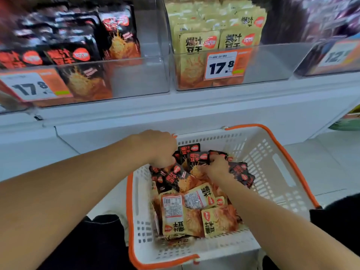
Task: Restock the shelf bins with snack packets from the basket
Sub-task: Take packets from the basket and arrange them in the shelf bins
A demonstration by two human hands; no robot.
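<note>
On the white shelf (194, 106), at the far left, a clear plastic bin (136, 75) holds upright black-and-red snack packets (118, 34), filling its left part and leaving its right part bare; a white-and-orange price label reading 17.8 (33, 86) sticks to its front. Just to the right, a second clear plastic bin (272, 65) holds rows of pale yellow snack packets (198, 43) behind a second 17.8 label (224, 65). Further right, a blurred bin with dark purple packets (331, 20) carries an orange label starting with 12 (339, 55).

Below the shelf stands a white perforated plastic basket with orange rim and handles (282, 168). The left hand (157, 149) reaches in at the basket's far left corner, its fingers curled down among the black packets in the basket (175, 176); whether they have hold of one cannot be told. To its right, the right hand (214, 166) rests in the middle of the pile, its fingers curled round the edge of a black packet (200, 159). Nearer the camera, yellow packets in the basket (175, 215) lie flat, some back side up with barcodes showing. Dark trousers (93, 240) show below the left forearm.
</note>
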